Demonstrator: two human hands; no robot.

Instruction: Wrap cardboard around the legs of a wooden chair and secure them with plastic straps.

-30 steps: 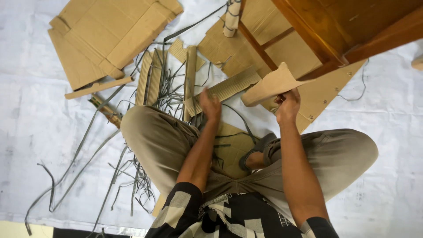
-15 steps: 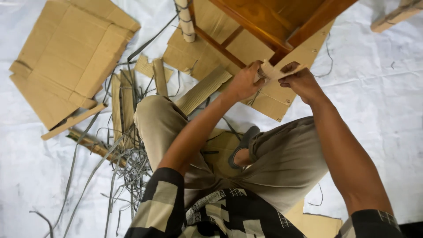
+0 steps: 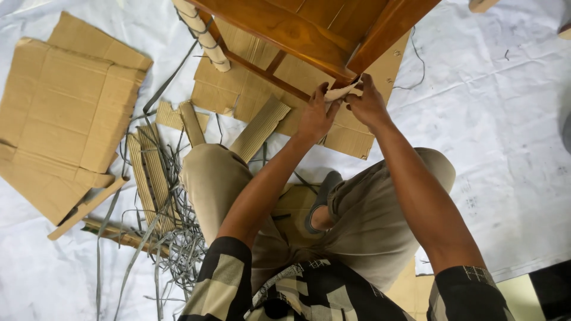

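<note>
Both hands pinch a cardboard scrap against the corner of a wooden furniture frame.

The left hand [image 3: 315,116] and the right hand [image 3: 367,106] are each closed on a pale cardboard piece [image 3: 341,92], fingers curled around it from either side; the piece sits just under the corner of the brown wooden frame [image 3: 309,30], touching it; flattened cardboard sheets [image 3: 65,119] lie well to the left on the white floor covering [image 3: 499,137]; grey plastic strapping [image 3: 172,249] tangles beside the person's left knee.
</note>
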